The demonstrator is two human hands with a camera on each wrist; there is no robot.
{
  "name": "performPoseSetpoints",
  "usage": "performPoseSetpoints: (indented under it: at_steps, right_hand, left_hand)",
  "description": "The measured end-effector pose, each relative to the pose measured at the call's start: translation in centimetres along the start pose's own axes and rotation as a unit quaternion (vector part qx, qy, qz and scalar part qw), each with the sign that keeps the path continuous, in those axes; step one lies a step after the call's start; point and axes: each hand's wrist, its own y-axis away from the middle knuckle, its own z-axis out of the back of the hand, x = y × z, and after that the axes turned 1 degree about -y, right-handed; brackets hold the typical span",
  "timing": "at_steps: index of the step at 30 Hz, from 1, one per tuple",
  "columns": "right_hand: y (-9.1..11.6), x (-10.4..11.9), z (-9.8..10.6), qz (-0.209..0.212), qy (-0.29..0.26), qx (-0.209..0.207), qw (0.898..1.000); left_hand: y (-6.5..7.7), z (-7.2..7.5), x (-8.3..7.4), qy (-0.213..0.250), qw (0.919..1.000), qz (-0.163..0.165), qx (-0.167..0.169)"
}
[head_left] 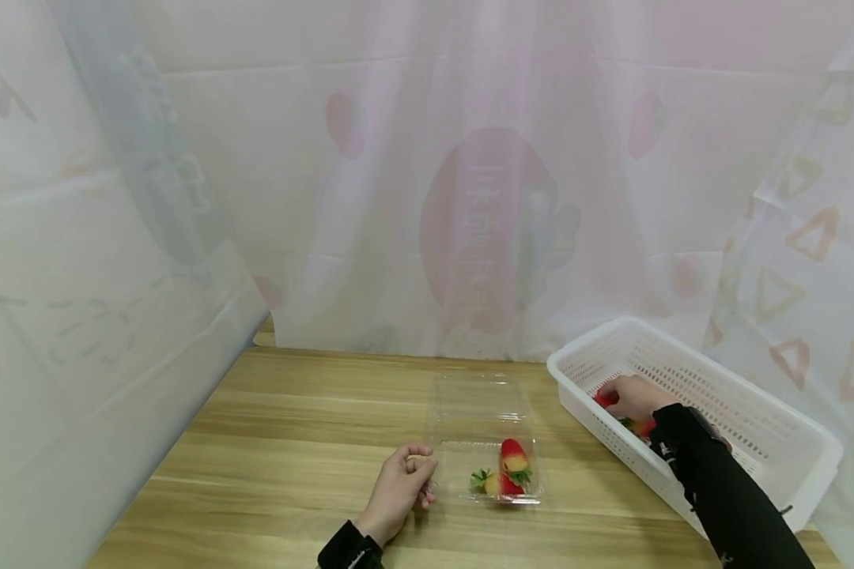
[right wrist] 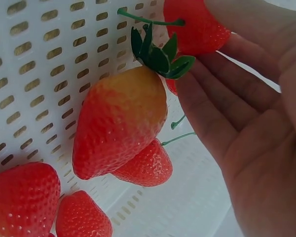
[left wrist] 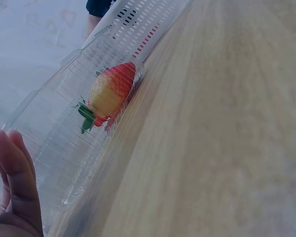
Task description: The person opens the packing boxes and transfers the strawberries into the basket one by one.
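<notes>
My right hand (head_left: 633, 397) reaches into a white perforated basket (head_left: 761, 411). Thumb and fingers grip a red strawberry (right wrist: 195, 27) with a thin green stem. Right by the fingertips lies a larger red-and-yellow strawberry (right wrist: 121, 121) with green leaves, and several smaller red ones are around it. On the table, my left hand (head_left: 398, 486) pinches the left edge of a clear plastic box (head_left: 455, 458) with curled fingers. The box's lid (head_left: 480, 395) is folded back, away from me. Red-and-yellow strawberries (head_left: 515, 457) with leaves lie in the box's right half.
The wood-grain table (head_left: 292, 442) extends to the left of the box. Behind it hangs a pale printed curtain (head_left: 370, 237), with more sheeting along the left and right sides. The basket stands at an angle close to the right sheet.
</notes>
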Motion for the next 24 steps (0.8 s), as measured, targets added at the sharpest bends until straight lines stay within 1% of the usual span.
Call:
performPoseSetpoints:
  at_steps: [4, 8, 15, 21, 24]
  right_hand:
    - [-0.06, -0.10, 0.03, 0.006, -0.006, 0.013, 1.000]
    - [-0.14, -0.33, -0.08, 0.011, -0.006, 0.014, 1.000]
    - [-0.25, -0.61, -0.31, 0.015, -0.002, 0.011, 1.000]
    - [-0.31, -0.56, -0.27, 0.010, 0.005, 0.009, 1.000]
    - [-0.34, -0.56, -0.29, -0.003, -0.001, 0.012, 1.000]
  left_hand:
    - [0.03, 0.00, 0.00, 0.003, 1.0000, 0.001, 0.000]
    - [0.08, -0.02, 0.02, 0.000, 1.0000, -0.004, 0.000]
    - [0.00, 0.00, 0.08, -0.002, 1.0000, 0.003, -0.005]
    - [-0.03, 0.01, 0.12, 0.000, 1.0000, 0.006, -0.005]
    - [-0.02, -0.02, 0.13, 0.000, 1.0000, 0.006, -0.004]
